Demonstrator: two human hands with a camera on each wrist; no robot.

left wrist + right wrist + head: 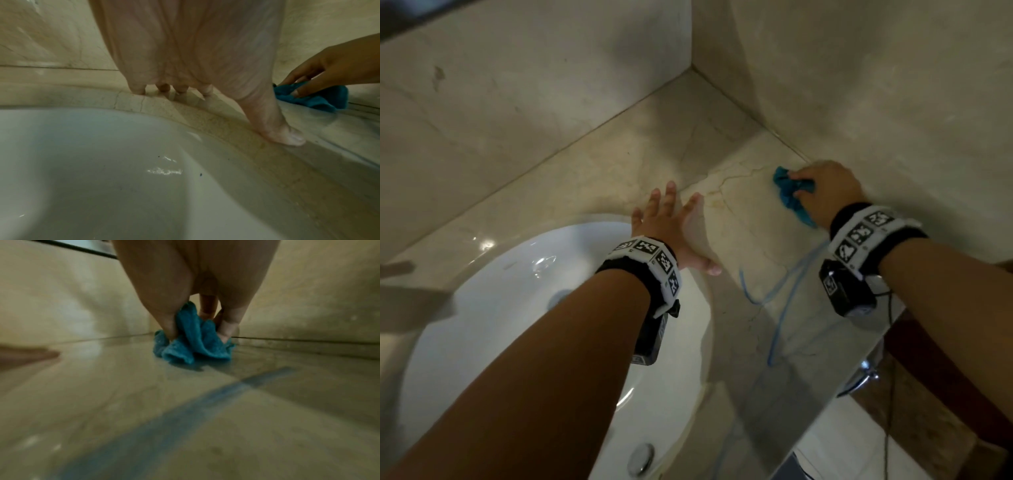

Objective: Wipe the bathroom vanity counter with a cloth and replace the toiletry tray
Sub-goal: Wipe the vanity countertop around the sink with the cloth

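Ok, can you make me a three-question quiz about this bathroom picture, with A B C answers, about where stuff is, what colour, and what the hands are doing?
1. Where is the cloth?
A. In the sink
B. On the counter by the right-hand wall
C. On the floor

2. What colour is the cloth?
A. Teal blue
B. Red
C. White

3. What is the left hand doing?
A. Holding a tray
B. Gripping the cloth
C. Resting spread open on the counter beside the sink

Answers:
1 B: the right hand grips it on the marble near the wall.
2 A: the right wrist view shows teal folds.
3 C: its fingers are straight, holding nothing.
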